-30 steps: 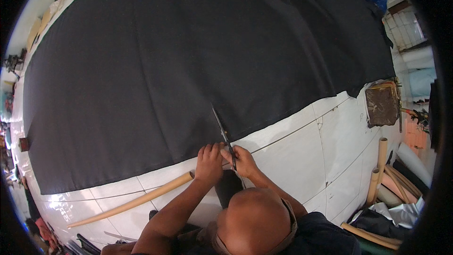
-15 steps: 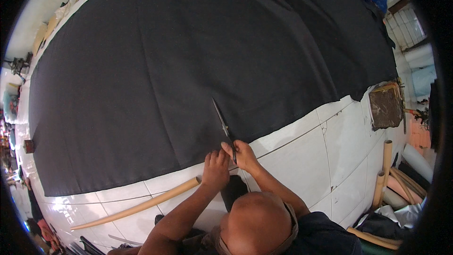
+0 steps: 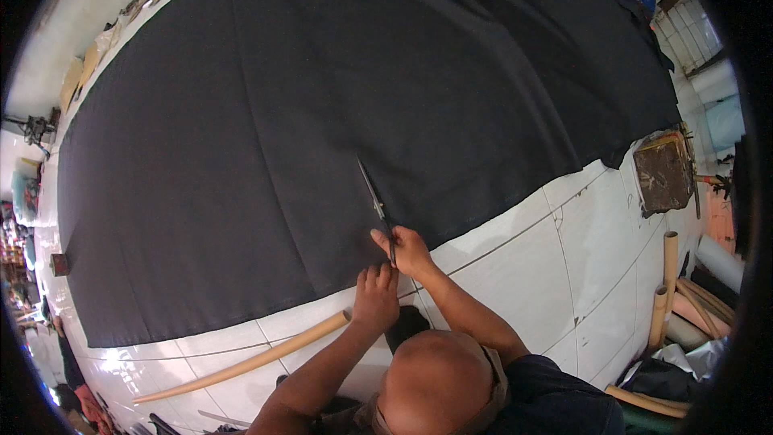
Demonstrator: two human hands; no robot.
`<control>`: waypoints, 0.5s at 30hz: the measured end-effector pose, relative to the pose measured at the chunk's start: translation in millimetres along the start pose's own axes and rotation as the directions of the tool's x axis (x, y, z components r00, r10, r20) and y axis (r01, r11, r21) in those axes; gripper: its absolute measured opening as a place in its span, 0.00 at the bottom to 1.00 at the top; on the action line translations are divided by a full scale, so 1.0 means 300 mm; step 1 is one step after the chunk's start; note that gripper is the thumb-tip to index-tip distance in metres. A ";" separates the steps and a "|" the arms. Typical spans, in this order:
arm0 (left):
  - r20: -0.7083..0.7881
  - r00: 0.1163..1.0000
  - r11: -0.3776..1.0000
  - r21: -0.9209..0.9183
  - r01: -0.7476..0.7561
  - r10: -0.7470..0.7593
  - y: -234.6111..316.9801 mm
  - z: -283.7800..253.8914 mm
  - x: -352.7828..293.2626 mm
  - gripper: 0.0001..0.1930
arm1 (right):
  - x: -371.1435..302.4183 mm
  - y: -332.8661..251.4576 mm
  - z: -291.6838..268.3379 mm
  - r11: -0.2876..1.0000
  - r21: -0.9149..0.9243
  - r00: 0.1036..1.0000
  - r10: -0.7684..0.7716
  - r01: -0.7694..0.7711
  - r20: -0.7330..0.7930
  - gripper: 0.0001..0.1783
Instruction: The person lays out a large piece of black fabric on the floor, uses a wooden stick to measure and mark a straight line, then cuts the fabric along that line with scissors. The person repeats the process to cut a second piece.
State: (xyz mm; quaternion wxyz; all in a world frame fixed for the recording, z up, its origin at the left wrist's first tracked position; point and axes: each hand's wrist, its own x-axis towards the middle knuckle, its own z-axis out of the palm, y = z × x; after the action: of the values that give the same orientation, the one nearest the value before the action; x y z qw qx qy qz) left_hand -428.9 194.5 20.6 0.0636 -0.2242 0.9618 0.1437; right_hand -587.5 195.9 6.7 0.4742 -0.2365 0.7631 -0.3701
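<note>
A wide sheet of black cloth (image 3: 322,97) lies spread over the white tiled floor. My right hand (image 3: 408,251), at its near edge, is closed round the handles of a pair of long scissors (image 3: 374,200). The blades point away from me over the cloth, tips slightly left; they look nearly closed together. Just left of and below the handles, my left hand (image 3: 376,298) has its bent fingers on the cloth's near edge, close together. The thumb of that hand is hidden.
A long tan cardboard tube (image 3: 250,361) lies on the tiles (image 3: 499,274) at the near left. A brown block (image 3: 664,173) sits by the cloth's right corner, and a small dark block (image 3: 59,264) by its left edge. Upright tubes (image 3: 670,274) and rolls stand at the right.
My right hand and the scissors have moved forward and slightly left over the cloth. My left hand stays at the cloth's edge. The whole view has shifted slightly.
</note>
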 end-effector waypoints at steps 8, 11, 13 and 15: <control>0.067 0.997 0.999 0.043 0.022 -0.025 0.012 -0.015 0.004 0.35 | 0.121 -0.132 -0.026 0.995 0.085 0.997 0.052 -0.057 0.049 0.36; 0.167 0.986 1.000 0.009 0.024 -0.025 0.010 -0.042 0.015 0.39 | 0.106 -0.130 -0.030 0.998 0.054 0.999 0.022 -0.024 0.038 0.36; 0.189 0.981 0.999 -0.006 0.051 -0.049 0.023 -0.065 0.023 0.40 | 0.098 -0.132 -0.031 0.997 0.071 0.999 -0.013 0.010 0.036 0.36; 0.247 0.965 0.994 -0.041 0.100 -0.087 0.043 -0.086 0.061 0.42 | 0.108 -0.132 -0.040 0.997 0.066 0.998 0.024 -0.028 0.061 0.36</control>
State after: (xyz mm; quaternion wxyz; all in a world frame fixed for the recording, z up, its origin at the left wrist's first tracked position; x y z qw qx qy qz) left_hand -452.4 190.2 45.0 0.1825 -0.2516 0.9307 0.1927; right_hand -612.0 152.6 23.4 0.5092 -0.2218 0.7387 -0.3819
